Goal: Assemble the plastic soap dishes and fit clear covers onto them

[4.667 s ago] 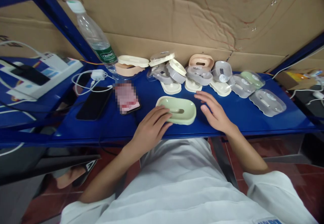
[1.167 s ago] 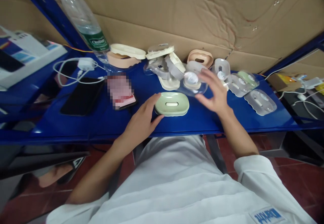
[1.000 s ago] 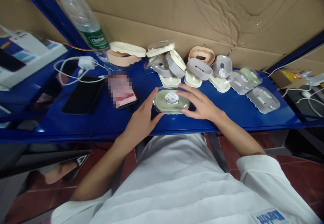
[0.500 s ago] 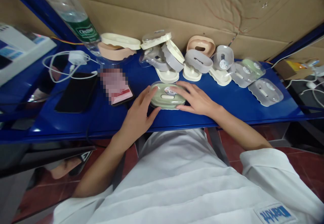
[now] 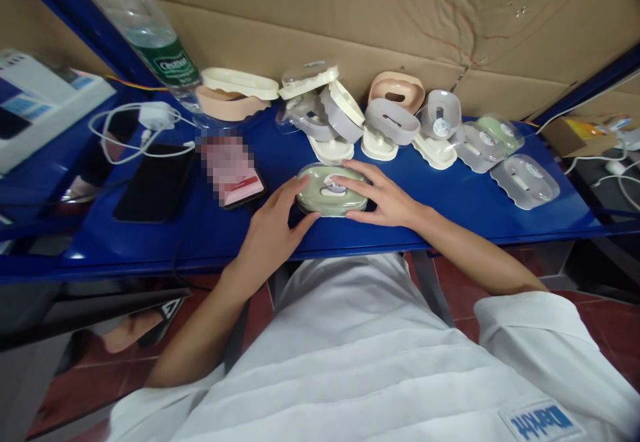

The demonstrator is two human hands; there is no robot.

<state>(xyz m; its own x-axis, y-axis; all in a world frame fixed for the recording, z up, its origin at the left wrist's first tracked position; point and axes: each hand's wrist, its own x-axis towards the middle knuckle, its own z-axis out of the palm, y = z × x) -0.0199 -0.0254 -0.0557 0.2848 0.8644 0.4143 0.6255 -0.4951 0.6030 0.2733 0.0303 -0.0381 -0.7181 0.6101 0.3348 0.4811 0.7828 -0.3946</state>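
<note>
A green soap box (image 5: pixel 320 199) with a clear lid and a round sticker on top lies on the blue table, close to its front edge. My left hand (image 5: pixel 275 219) holds its left end, thumb at the near side and fingers at the far side. At the right end my right hand (image 5: pixel 385 195) grips it too, with the thumb low on the near side. One right finger reaches over the lid by the sticker. Behind it stand a cream tray piece (image 5: pixel 333 151) and a grey soap box part (image 5: pixel 393 122).
Several more soap box parts line the back, including a grey one (image 5: pixel 525 182) at right. To the left lie a pink-screened phone (image 5: pixel 235 179), a black phone (image 5: pixel 153 185) and a white charger (image 5: pixel 157 115). A water bottle (image 5: pixel 165 55) leans behind them.
My right finger has shifted slightly left across the lid, beside the sticker. Both hands stay around the green soap box, which has hardly moved.
</note>
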